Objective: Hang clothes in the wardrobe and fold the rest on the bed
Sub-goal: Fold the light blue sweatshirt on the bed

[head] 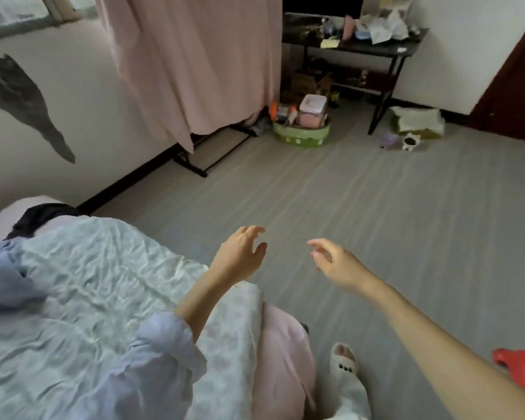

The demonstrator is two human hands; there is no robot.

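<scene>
I see the pale blue garment (82,301) spread crumpled across the bed (281,344) at near left, a dark piece of clothing (43,218) lying at its far end by the wall. My left hand (241,253) and right hand (334,262) both hover over the grey floor (361,207) just past the bed's corner, fingers loosely spread and grasping nothing, near each other but apart. Farther off hangs a pink curtain (194,62), with a green basket (300,133) and a cluttered dark table (355,45) at far right.
</scene>
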